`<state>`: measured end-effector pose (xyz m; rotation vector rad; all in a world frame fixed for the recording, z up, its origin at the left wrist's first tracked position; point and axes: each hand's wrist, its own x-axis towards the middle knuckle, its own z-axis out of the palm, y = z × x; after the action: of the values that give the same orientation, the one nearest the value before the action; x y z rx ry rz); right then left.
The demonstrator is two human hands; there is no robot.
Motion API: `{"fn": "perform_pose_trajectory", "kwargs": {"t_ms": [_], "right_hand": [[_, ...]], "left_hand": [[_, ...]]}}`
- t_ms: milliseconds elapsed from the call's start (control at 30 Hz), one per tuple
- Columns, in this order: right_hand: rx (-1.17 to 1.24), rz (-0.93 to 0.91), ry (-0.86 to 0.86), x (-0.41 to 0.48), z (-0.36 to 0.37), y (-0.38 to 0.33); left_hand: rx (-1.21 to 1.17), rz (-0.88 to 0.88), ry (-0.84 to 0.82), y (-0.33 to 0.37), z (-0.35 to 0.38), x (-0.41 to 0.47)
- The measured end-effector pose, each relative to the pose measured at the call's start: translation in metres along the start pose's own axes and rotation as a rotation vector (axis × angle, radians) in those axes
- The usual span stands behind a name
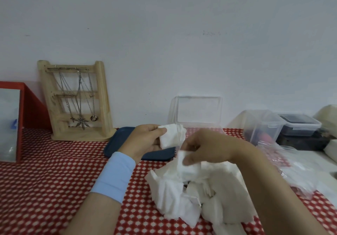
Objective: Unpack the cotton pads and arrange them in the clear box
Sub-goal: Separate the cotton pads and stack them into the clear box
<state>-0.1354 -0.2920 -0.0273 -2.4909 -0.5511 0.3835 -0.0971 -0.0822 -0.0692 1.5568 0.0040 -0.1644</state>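
1. The fingers [162, 130] of the left hand [145, 139] are curled round a small stack of white square cotton pads [170, 137]. The thumb presses on the top face and the other fingers lie underneath.
2. The fingers [190, 159] of the right hand [206, 149] are closed in a pinch on a single white cotton pad [189, 168]. It is held just below and to the right of the left-hand fingers. The two hands are near each other but apart.
3. Directly beneath the right-hand fingers a loose heap of white cotton pads [175, 198] lies on the surface. Whether the pinched pad touches the top of the heap cannot be told.
4. Behind both sets of fingers stands the clear plastic rectangular box [198, 110], its lid raised upright toward the white wall. Its base is mostly hidden by the hands, so its contents cannot be told.
5. Under and behind the left-hand fingers lies a dark blue flat plastic tray [116, 143].
6. A pale blue cloth band [116, 174] wraps the left wrist.
7. To the right of the right-hand fingers lies a crumpled clear plastic bag [291, 163]. Beyond it stand clear lidded plastic containers [262, 127].
8. Well to the left of the left-hand fingers a light wooden jewellery stand [76, 99] hung with metal chains stands by the wall.
9. A red cloth with white dots [45, 180] covers the surface under everything.
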Motion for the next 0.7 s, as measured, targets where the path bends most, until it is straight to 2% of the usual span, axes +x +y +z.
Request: {"fn": "perform_pose_trajectory", "kwargs": {"t_ms": [133,267,467,633,700], "right_hand": [[0.406,0.050,0.228,0.001,-0.004,0.007],[0.668,0.076,0.294,0.008,0.001,0.008],[0.681,0.139,0.366,0.009,0.000,0.013],[0.851,0.058,0.289,0.010,-0.001,0.011],[0.801,0.089,0.323,0.010,0.000,0.010]], "left_hand": [[-0.058,-0.002,-0.022,0.000,0.003,-0.003],[-0.089,-0.014,-0.060,0.001,0.009,-0.006],[-0.143,-0.040,-0.092,0.002,0.010,-0.007],[-0.150,-0.054,-0.052,0.000,0.012,-0.006],[-0.155,-0.045,-0.090,0.001,0.013,-0.007]]}}
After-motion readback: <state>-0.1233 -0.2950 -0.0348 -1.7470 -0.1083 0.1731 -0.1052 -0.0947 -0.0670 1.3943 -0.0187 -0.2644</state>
